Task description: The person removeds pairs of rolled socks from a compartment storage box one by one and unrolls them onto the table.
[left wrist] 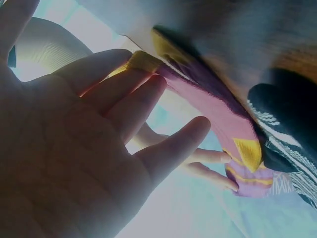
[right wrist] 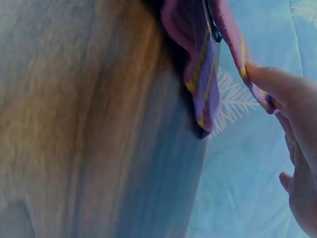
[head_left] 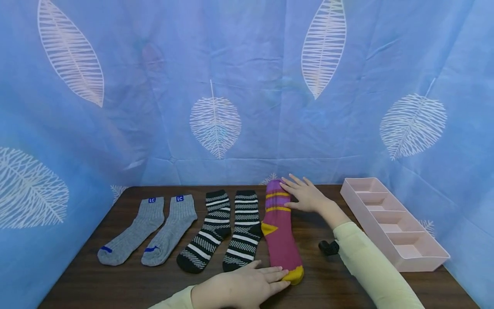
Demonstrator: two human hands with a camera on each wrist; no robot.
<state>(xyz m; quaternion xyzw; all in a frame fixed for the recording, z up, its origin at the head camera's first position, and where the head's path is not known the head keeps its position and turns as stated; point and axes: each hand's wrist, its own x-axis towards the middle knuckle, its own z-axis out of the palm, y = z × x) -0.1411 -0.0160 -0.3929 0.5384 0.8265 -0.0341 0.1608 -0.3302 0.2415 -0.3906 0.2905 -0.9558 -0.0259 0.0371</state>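
A maroon and purple sock (head_left: pixel 283 244) with yellow heel, toe and stripes lies lengthwise near the middle of the table. Both wrist views show two such layers: the upper sock (left wrist: pixel 198 99) is a little apart from the lower sock (right wrist: pixel 200 94). My left hand (head_left: pixel 241 285) touches the yellow toe end with straight fingers. At the cuff, my right hand (head_left: pixel 308 195) has its fingers spread, the tips touching the purple striped edge. Two black-and-white striped socks, the nearer one (head_left: pixel 243 231) and the other (head_left: pixel 206 231), lie just left.
Two grey socks, one (head_left: pixel 135 231) outer and one (head_left: pixel 170 234) inner, lie flat at the left. A pink box (head_left: pixel 390 244) with several compartments stands at the right. Against the right sleeve (head_left: pixel 370 262) shows a small black object (head_left: pixel 329 247). Blue leaf-patterned cloth (head_left: pixel 254 107) hangs behind the table.
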